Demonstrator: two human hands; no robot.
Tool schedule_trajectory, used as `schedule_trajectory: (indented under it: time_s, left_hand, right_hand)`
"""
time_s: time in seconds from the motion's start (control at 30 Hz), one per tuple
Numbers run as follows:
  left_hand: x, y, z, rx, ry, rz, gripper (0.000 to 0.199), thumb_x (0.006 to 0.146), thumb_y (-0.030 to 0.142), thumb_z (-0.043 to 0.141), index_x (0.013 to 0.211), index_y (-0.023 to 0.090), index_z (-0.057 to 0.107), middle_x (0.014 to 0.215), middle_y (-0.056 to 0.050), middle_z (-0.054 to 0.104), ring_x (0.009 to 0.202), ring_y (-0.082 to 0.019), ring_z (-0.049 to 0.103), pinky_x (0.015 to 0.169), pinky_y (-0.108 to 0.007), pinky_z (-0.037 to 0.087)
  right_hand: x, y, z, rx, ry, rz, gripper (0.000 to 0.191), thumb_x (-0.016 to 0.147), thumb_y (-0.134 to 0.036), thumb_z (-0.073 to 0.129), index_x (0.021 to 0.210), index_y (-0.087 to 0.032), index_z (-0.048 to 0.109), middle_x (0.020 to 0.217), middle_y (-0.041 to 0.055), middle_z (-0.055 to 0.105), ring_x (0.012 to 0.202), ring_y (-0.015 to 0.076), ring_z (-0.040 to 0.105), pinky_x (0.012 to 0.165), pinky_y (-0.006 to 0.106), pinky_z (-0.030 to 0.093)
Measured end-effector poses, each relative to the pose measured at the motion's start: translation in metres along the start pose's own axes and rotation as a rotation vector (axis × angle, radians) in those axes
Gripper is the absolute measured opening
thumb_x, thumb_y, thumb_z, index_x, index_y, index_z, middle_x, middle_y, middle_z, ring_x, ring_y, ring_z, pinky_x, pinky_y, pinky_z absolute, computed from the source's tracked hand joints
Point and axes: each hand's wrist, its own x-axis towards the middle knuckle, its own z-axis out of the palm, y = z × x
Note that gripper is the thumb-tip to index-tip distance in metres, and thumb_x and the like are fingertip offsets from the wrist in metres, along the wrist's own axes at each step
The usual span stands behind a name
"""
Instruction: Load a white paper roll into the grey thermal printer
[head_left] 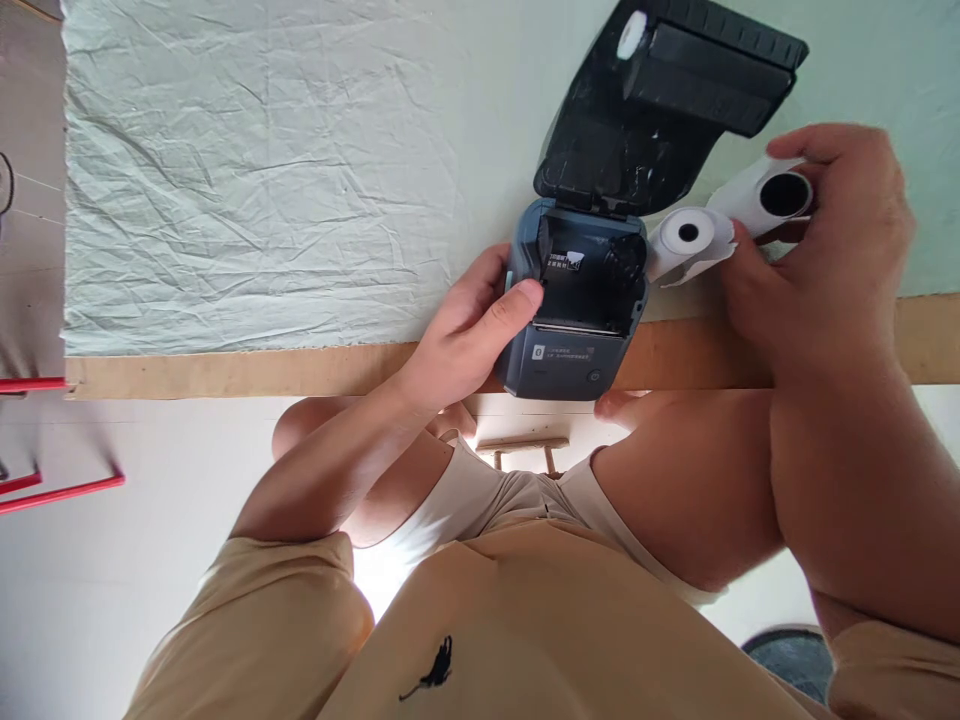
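A dark blue-grey portable printer (566, 360) stands at the table's front edge, its black lid (637, 120) swung up and its paper bay showing with no roll in it. My left hand (480, 325) grips the printer's left side, thumb over the rim of the bay. Right of the printer, my right hand (817, 230) has its fingers around a larger white paper roll (739, 195) with a wide dark core. A smaller white roll (671, 240), its paper end loose, lies between that roll and the printer, touching my right thumb.
A wrinkled pale green cloth (262, 180) covers the table, whose wooden front edge (225, 372) is bare. Below are my legs and a wooden stool (523, 443). Red metal bars (67, 492) stand at the left, and a dark round container (791, 660) is at the lower right.
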Motion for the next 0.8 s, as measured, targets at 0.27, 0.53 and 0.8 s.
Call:
schedule_trajectory:
  time_s: [0.27, 0.53, 0.8]
  left_hand:
    - [0.001, 0.001, -0.002, 0.0, 0.001, -0.042, 0.069, 0.104, 0.091, 0.093, 0.131, 0.029, 0.081, 0.113, -0.006, 0.09, 0.118, -0.034, 0.092, 0.102, -0.05, 0.082]
    - [0.0, -0.001, -0.002, 0.007, -0.016, -0.017, 0.069, 0.107, 0.095, 0.088, 0.131, 0.031, 0.08, 0.113, -0.006, 0.089, 0.117, -0.034, 0.094, 0.1, -0.051, 0.083]
    - [0.001, -0.009, -0.005, 0.014, -0.015, 0.01, 0.074, 0.108, 0.099, 0.081, 0.134, 0.03, 0.08, 0.113, -0.007, 0.088, 0.111, -0.033, 0.091, 0.096, -0.049, 0.081]
  right_hand:
    - [-0.002, 0.0, -0.001, -0.015, 0.011, 0.056, 0.072, 0.101, -0.044, 0.098, 0.168, -0.039, 0.071, 0.148, 0.0096, 0.077, 0.121, 0.0291, 0.081, 0.1, 0.055, 0.073]
    - [0.0, -0.017, -0.006, 0.075, -0.018, 0.196, 0.074, 0.103, -0.036, 0.093, 0.172, -0.044, 0.066, 0.138, 0.0037, 0.084, 0.101, 0.022, 0.078, 0.098, 0.053, 0.073]
    - [0.001, 0.004, 0.001, 0.075, -0.026, 0.165, 0.091, 0.097, -0.035, 0.093, 0.179, -0.043, 0.054, 0.147, 0.0078, 0.081, 0.104, 0.0254, 0.078, 0.093, 0.049, 0.069]
